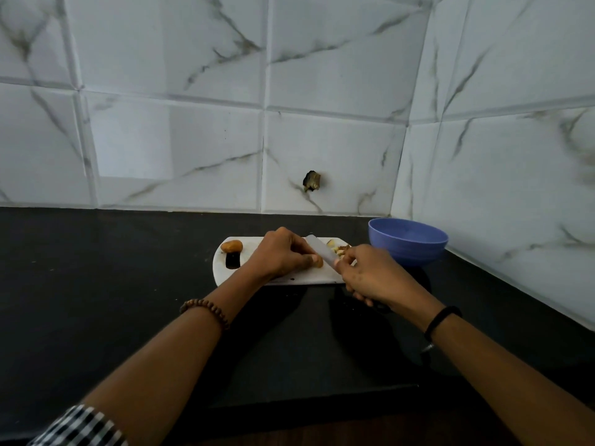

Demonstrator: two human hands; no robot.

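Bench: a dark bench (96, 284) ran to a corner of marble-look wall tiles (193, 123); a white cutting board (302, 278) lay on it, close to the back wall.
Left hand: the left hand (283, 255) rested on the board, with thumb and fingertips pinching a small orange-brown root piece (318, 261) against it.
Right hand: the right hand (370, 275) was wrapped round the handle of a knife (320, 251), and the pale blade was angled across the board just beside the left thumb.
Where the piece was: right of the board's centre, touching the blade.
Doing it well: to my eye the piece was short and the thumb sat very near the edge. I would tuck the fingertips back, keep the flat side down, and press straight through with thin, even cuts.
Watch for: the piece looked likely to roll or slip as it got smaller.
Next stop: the blue bowl (407, 249) stood just beside the board's right end, handy for the cut bits (338, 247).
Count, boards: one.
Count, bowls: one.
Count, hands: two.
Count, knives: one.
Count, root pieces: two, the one under the blade and a whole spare piece (231, 246) at the board's left end.
Count, cut bits: a small heap, too blurred to number.
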